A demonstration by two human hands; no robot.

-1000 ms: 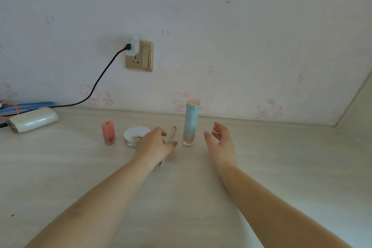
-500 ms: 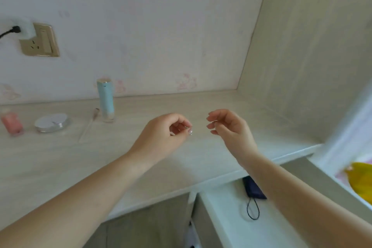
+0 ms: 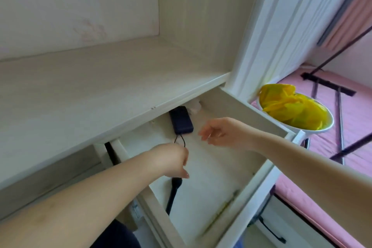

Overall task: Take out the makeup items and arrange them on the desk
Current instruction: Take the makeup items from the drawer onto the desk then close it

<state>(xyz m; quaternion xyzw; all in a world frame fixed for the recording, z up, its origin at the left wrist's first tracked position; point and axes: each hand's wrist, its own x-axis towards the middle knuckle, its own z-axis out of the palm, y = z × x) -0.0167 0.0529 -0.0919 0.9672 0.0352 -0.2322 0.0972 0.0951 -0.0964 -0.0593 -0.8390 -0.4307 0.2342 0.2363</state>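
Below the desk (image 3: 84, 94), both hands reach into the open drawer (image 3: 217, 183). Left hand (image 3: 171, 160) curls around a dark tool (image 3: 173, 193); right hand (image 3: 219, 133) hangs loosely open. A case (image 3: 181, 120) is left inside.

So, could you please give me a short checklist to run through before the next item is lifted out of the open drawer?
1. Drawer pulled out far enough to reach in: ok.
2. Left hand closed on an item: ok, around a dark handle; what the item is, cannot tell.
3. Right hand free: ok, open above the drawer.
4. Black cord of the dark blue case clear of the left hand: cannot tell.
5. Bare space on the desk: ok.
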